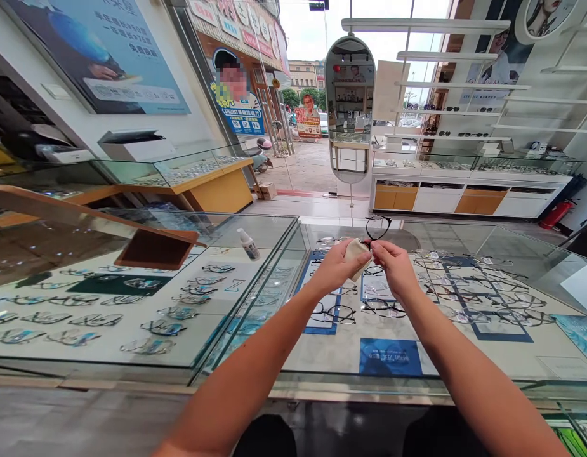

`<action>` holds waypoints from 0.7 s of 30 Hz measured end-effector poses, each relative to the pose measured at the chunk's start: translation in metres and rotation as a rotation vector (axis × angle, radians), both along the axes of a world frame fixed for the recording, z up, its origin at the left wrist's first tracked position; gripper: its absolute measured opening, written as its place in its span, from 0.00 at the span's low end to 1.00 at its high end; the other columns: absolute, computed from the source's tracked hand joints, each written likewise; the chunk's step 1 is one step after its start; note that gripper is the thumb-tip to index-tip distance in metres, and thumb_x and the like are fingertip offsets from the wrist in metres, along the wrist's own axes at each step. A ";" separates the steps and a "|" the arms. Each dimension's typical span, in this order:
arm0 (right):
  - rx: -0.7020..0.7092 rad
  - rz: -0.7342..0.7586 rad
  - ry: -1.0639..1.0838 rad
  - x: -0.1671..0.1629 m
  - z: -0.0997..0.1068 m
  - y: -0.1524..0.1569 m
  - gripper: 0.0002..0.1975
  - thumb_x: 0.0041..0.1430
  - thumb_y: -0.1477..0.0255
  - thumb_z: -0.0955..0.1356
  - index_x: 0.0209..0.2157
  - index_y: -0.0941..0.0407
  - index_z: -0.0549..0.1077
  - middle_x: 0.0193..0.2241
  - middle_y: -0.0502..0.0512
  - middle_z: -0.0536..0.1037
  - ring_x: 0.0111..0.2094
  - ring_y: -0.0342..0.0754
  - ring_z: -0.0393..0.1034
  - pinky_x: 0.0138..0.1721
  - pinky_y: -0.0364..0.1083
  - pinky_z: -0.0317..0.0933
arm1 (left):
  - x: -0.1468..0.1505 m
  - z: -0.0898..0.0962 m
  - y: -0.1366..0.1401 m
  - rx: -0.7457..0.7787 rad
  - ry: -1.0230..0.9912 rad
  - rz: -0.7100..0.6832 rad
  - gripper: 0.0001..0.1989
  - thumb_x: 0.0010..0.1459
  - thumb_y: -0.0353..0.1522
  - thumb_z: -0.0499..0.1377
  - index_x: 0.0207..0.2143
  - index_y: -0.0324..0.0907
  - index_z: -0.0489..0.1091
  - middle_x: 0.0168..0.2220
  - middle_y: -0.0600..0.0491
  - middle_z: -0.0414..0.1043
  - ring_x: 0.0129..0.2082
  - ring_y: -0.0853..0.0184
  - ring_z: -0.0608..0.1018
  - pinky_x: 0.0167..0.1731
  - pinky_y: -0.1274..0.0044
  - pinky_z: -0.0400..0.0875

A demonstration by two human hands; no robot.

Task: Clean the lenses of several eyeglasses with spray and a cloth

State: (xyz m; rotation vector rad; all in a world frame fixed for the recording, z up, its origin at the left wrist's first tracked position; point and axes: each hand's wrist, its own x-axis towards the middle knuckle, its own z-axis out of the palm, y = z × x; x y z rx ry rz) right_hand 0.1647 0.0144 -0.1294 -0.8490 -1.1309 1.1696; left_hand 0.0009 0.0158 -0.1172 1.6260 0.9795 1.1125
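Above the glass display case, both my hands meet around a pair of dark-rimmed eyeglasses [377, 227]. One round lens stands up over my fingers; the other lens is hidden. My left hand [338, 263] is closed on a pale cream cleaning cloth [358, 255], which wraps around the hidden part of the glasses. With fingers pinched together, my right hand [392, 261] grips the frame near its middle. Beneath the glass, several rows of eyeglasses [386, 309] lie close below my hands. To the left, a white spray bottle [248, 244] stands on the glass top.
A wooden-framed mirror or tray [155, 247] leans over the left case. Glass display cases [245, 368] run across in front of me, with a blue card [391, 357] inside. Farther off stand an oval mirror [350, 108], wall shelves [445, 84] and a red fire extinguisher [556, 214].
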 end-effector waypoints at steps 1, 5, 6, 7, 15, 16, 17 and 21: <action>0.018 0.003 -0.008 -0.001 0.000 -0.001 0.14 0.48 0.56 0.78 0.26 0.52 0.82 0.29 0.51 0.79 0.29 0.44 0.60 0.35 0.49 0.57 | 0.001 -0.001 0.001 -0.016 -0.022 0.019 0.27 0.52 0.52 0.70 0.41 0.39 0.76 0.30 0.54 0.74 0.29 0.67 0.73 0.30 0.76 0.66; 0.047 -0.009 -0.009 -0.002 0.000 -0.002 0.13 0.48 0.58 0.78 0.21 0.52 0.80 0.28 0.50 0.79 0.30 0.45 0.60 0.35 0.48 0.58 | 0.003 -0.006 0.002 -0.073 -0.086 0.070 0.30 0.47 0.54 0.73 0.39 0.38 0.77 0.28 0.53 0.75 0.28 0.67 0.74 0.29 0.77 0.67; 0.037 -0.008 0.002 -0.002 0.000 -0.002 0.13 0.48 0.58 0.78 0.22 0.52 0.80 0.28 0.50 0.79 0.30 0.45 0.60 0.35 0.48 0.58 | 0.004 -0.006 0.001 -0.079 -0.100 0.062 0.31 0.47 0.55 0.73 0.39 0.38 0.78 0.28 0.53 0.76 0.28 0.66 0.75 0.29 0.76 0.68; 0.026 -0.004 0.010 -0.002 0.000 -0.002 0.13 0.48 0.58 0.78 0.23 0.52 0.81 0.28 0.50 0.79 0.30 0.45 0.60 0.34 0.48 0.58 | 0.005 -0.007 0.000 -0.079 -0.115 0.052 0.32 0.47 0.56 0.72 0.39 0.38 0.78 0.28 0.52 0.77 0.28 0.66 0.75 0.29 0.76 0.69; 0.074 -0.094 -0.053 0.006 0.006 -0.001 0.13 0.49 0.57 0.77 0.24 0.52 0.81 0.26 0.49 0.76 0.31 0.46 0.63 0.39 0.49 0.60 | 0.006 -0.009 0.003 -0.005 -0.136 -0.026 0.37 0.55 0.65 0.61 0.35 0.39 0.78 0.31 0.49 0.79 0.29 0.67 0.76 0.30 0.77 0.69; 0.082 -0.113 -0.057 0.007 0.008 -0.001 0.13 0.50 0.58 0.76 0.24 0.52 0.81 0.27 0.49 0.76 0.32 0.46 0.63 0.39 0.49 0.59 | 0.005 -0.009 0.004 -0.021 -0.144 -0.011 0.37 0.54 0.66 0.61 0.35 0.39 0.78 0.31 0.49 0.78 0.30 0.66 0.76 0.31 0.77 0.70; 0.096 -0.131 -0.065 0.009 0.009 -0.001 0.12 0.51 0.58 0.76 0.25 0.52 0.81 0.27 0.49 0.76 0.32 0.47 0.63 0.40 0.49 0.59 | 0.003 -0.009 0.006 -0.045 -0.158 0.009 0.38 0.52 0.67 0.61 0.35 0.39 0.77 0.31 0.49 0.78 0.31 0.66 0.76 0.32 0.76 0.71; 0.167 -0.124 -0.173 0.015 0.014 -0.004 0.12 0.53 0.59 0.75 0.25 0.52 0.81 0.28 0.50 0.75 0.33 0.47 0.64 0.40 0.49 0.59 | -0.003 -0.006 0.011 -0.124 -0.231 0.091 0.41 0.47 0.69 0.61 0.35 0.40 0.76 0.30 0.51 0.77 0.32 0.66 0.77 0.34 0.76 0.71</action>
